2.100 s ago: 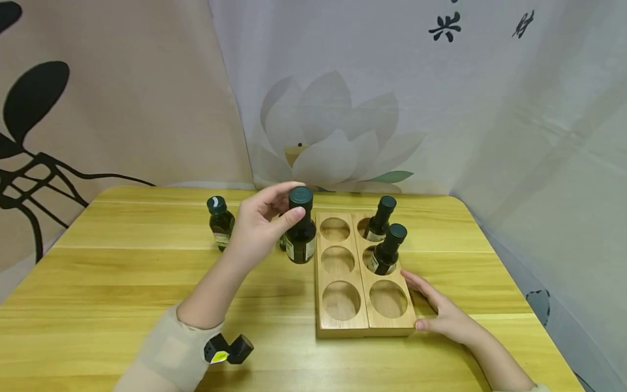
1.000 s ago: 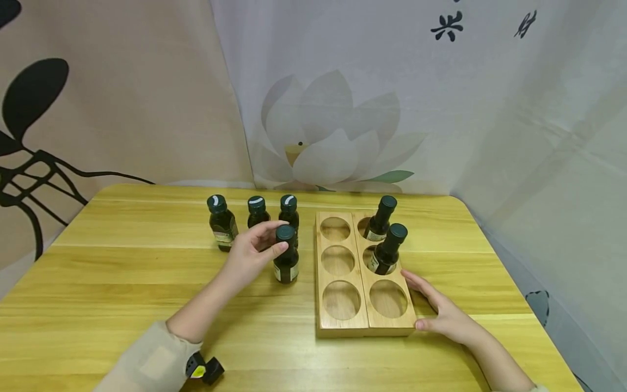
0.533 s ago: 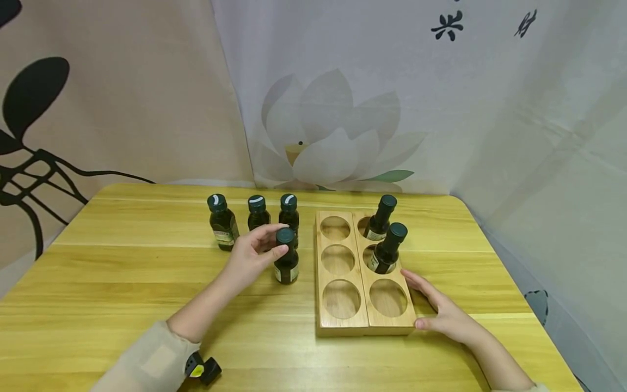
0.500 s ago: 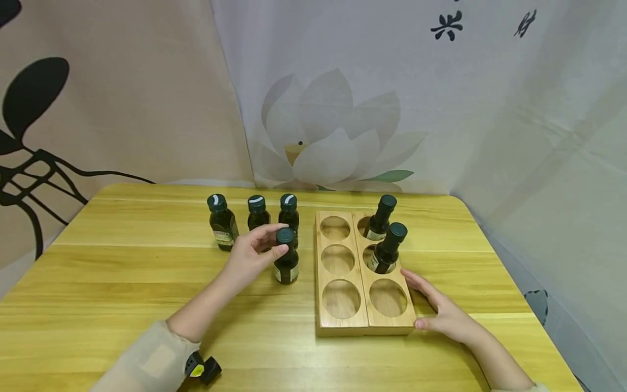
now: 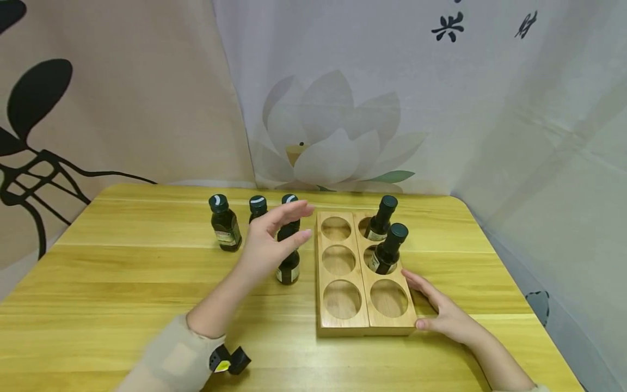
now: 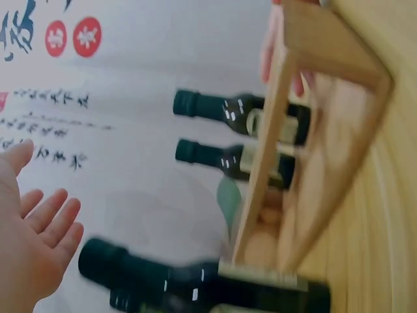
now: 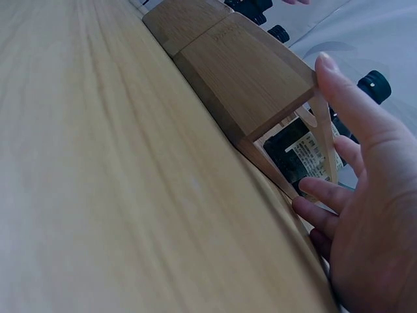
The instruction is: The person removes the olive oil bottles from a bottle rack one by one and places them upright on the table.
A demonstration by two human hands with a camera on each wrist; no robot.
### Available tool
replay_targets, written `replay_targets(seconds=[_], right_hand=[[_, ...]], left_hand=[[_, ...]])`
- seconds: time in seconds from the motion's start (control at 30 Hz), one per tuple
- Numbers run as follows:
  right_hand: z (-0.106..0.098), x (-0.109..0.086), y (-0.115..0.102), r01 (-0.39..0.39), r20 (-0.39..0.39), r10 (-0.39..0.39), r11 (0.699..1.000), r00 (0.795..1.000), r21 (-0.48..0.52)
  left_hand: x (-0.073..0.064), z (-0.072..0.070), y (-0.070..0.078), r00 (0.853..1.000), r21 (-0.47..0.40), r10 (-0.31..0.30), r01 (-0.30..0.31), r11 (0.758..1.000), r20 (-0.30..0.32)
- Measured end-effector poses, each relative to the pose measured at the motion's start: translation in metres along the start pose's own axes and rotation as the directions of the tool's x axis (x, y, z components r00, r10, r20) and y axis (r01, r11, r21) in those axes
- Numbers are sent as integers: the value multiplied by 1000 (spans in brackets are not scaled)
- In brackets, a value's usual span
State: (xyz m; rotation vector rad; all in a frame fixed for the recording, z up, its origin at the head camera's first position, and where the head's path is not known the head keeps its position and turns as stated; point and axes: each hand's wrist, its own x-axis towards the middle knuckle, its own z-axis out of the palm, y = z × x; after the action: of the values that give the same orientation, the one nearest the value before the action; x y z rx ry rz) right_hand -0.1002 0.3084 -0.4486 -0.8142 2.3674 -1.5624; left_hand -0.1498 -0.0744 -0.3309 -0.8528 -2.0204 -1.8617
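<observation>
My left hand (image 5: 268,237) is raised with fingers and thumb spread, holding nothing. It partly hides a small dark bottle (image 5: 288,268) that stands upright on the table. In the left wrist view, a gap shows between my left hand (image 6: 39,248) and this dark-green bottle (image 6: 195,287). To the right is a wooden bottle rack (image 5: 343,331) with two columns of round holes. Two bottles, one farther back (image 5: 380,222) and one nearer (image 5: 388,250), lean in its right column. My right hand (image 5: 443,318) touches the rack's right side near the front corner, fingers spread.
Three more dark bottles, a left one (image 5: 225,228), a middle one (image 5: 258,204) and a right one (image 5: 290,198), stand behind the left hand, white marks on their caps. A printed curtain (image 5: 338,109) hangs behind the wooden table (image 5: 122,272).
My left hand lowered the dark bottle from beside the rack to the table, down and left. It then let go and rose to the right. The right hand stayed put.
</observation>
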Motion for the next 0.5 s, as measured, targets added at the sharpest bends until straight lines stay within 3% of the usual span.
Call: replay_targets(seconds=[0.1, 0.27, 0.5], right_hand=[[0, 0, 0, 0, 0, 0, 1000, 1000, 2], [0, 0, 0, 0, 6, 0, 1000, 1000, -1], [1, 0, -2, 4, 5, -4, 1000, 1000, 10]], left_hand=[[3, 15, 3, 1000, -6, -10, 11, 1000, 16], [7, 46, 1, 992, -36, -108, 110, 993, 62], [18, 91, -11, 977, -69, -174, 184, 981, 122]])
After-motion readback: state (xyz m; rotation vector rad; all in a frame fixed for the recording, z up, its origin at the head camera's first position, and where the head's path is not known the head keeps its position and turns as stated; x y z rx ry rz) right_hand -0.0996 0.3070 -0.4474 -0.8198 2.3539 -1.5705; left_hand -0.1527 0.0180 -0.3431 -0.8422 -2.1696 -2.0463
